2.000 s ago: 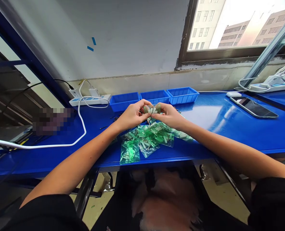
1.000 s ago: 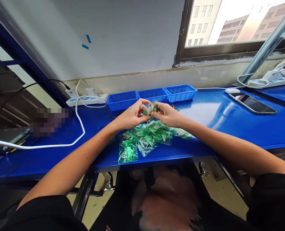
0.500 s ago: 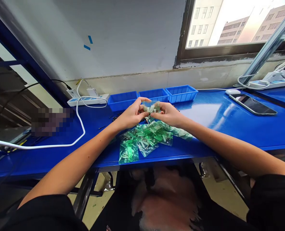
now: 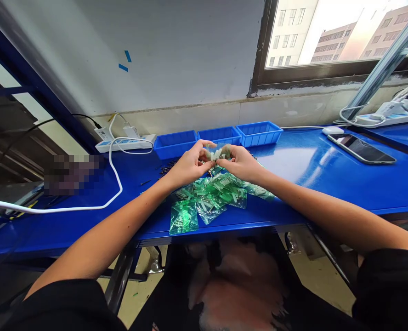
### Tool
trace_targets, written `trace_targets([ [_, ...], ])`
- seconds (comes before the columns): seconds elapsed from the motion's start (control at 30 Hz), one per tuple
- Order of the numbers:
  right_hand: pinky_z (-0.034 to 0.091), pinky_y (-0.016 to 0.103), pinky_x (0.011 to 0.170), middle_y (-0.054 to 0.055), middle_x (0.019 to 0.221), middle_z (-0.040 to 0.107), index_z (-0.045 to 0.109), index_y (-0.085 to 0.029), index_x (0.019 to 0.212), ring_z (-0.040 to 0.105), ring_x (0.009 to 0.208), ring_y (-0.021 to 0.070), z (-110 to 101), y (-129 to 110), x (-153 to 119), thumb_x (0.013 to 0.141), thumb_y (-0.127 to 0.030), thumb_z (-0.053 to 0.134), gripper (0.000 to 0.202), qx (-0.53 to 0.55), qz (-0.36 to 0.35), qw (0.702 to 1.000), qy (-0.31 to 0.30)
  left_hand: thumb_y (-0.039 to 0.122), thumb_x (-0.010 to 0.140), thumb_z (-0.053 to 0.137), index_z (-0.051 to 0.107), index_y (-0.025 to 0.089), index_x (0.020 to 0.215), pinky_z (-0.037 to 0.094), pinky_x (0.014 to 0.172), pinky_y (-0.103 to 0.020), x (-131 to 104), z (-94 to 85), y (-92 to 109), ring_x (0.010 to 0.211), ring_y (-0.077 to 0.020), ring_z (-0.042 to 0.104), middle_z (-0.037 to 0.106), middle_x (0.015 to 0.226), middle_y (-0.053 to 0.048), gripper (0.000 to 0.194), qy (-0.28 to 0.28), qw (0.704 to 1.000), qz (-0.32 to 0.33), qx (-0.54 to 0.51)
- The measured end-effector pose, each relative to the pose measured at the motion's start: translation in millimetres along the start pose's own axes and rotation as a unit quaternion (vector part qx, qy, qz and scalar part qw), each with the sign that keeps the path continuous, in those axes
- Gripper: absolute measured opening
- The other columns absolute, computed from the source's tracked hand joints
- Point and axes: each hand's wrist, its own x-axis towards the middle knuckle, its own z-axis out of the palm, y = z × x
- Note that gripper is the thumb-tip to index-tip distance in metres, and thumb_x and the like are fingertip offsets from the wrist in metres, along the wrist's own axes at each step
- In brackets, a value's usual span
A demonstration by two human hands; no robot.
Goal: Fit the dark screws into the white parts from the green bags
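Note:
Between my two hands is a small clear plastic bag (image 4: 218, 153) with white pieces in it. My left hand (image 4: 191, 163) grips its left side, thumb and fingers closed on the film. On the other side my right hand (image 4: 242, 162) pinches the same bag, and the thumbs almost meet at its lower edge. Below the hands lies a heap of green-tinted plastic bags (image 4: 221, 187) holding white pieces and metal-looking parts. Dark screws (image 4: 166, 169) are scattered just left of my left hand, partly hidden behind it.
Three blue bins (image 4: 259, 133) stand in a row behind my hands. A white power strip (image 4: 126, 143) sits at the back left, its white cable (image 4: 116, 172) looping across the blue table (image 4: 328, 184). On the right lie a phone (image 4: 362, 148) and a small white case (image 4: 332, 131).
The bag in my hands has tilted slightly, and its white pieces show more plainly. Both hands hold nearly the same place; the heap below is unchanged.

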Motion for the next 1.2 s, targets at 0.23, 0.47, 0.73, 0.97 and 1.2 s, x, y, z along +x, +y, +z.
trace_targets([
  [0.23, 0.032, 0.026, 0.055, -0.002, 0.066, 0.052, 0.050, -0.017, 0.070, 0.043, 0.060, 0.0102, 0.6, 1.2, -0.2, 0.072, -0.019, 0.054, 0.004, -0.007, 0.010, 1.000, 0.005, 0.016, 0.078, 0.060, 0.048, 0.017, 0.105, 0.039, 0.054, -0.020, 0.5, 2.6, 0.2, 0.063, -0.0087, 0.051, 0.052, 0.070, 0.003, 0.030, 0.047, 0.998, 0.008, 0.046],
  [0.47, 0.030, 0.026, 0.054, -0.003, 0.061, 0.048, 0.049, -0.017, 0.064, 0.041, 0.058, 0.0092, -1.0, -1.6, 0.2, 0.071, -0.019, 0.055, 0.010, 0.015, 0.015, 1.000, -0.005, 0.014, 0.077, 0.058, 0.047, 0.017, 0.102, 0.039, 0.053, -0.020, 0.3, 5.6, -0.5, 0.062, -0.0082, 0.050, 0.051, 0.071, 0.004, 0.027, 0.049, 0.998, 0.005, 0.040],
  [0.73, 0.032, 0.025, 0.053, -0.003, 0.061, 0.048, 0.053, -0.016, 0.068, 0.041, 0.057, 0.0085, -3.2, 3.6, 2.3, 0.071, -0.020, 0.056, 0.007, 0.105, 0.046, 0.992, -0.051, 0.011, 0.076, 0.059, 0.046, 0.017, 0.103, 0.039, 0.055, -0.021, 1.0, 4.2, 1.0, 0.059, -0.0080, 0.051, 0.052, 0.065, 0.005, 0.030, 0.040, 0.998, -0.029, -0.032],
  [0.97, 0.041, 0.026, 0.061, 0.001, 0.070, 0.057, 0.058, -0.016, 0.073, 0.051, 0.064, 0.0104, -8.5, 5.4, 3.2, 0.069, -0.027, 0.062, 0.013, 0.215, 0.062, 0.970, -0.097, 0.014, 0.078, 0.058, 0.045, 0.018, 0.103, 0.045, 0.063, -0.025, 0.4, 2.4, 5.3, 0.063, -0.0092, 0.056, 0.056, 0.066, 0.004, 0.029, 0.023, 0.989, -0.061, -0.135],
  [1.2, 0.039, 0.026, 0.058, 0.002, 0.069, 0.057, 0.058, -0.016, 0.070, 0.050, 0.063, 0.0107, -6.8, 4.3, 3.2, 0.072, -0.030, 0.060, 0.015, 0.239, 0.089, 0.962, -0.100, 0.015, 0.078, 0.056, 0.044, 0.018, 0.102, 0.042, 0.059, -0.023, -0.6, 3.0, 6.6, 0.061, -0.0091, 0.053, 0.052, 0.065, 0.004, 0.027, 0.033, 0.996, -0.040, -0.071],
])
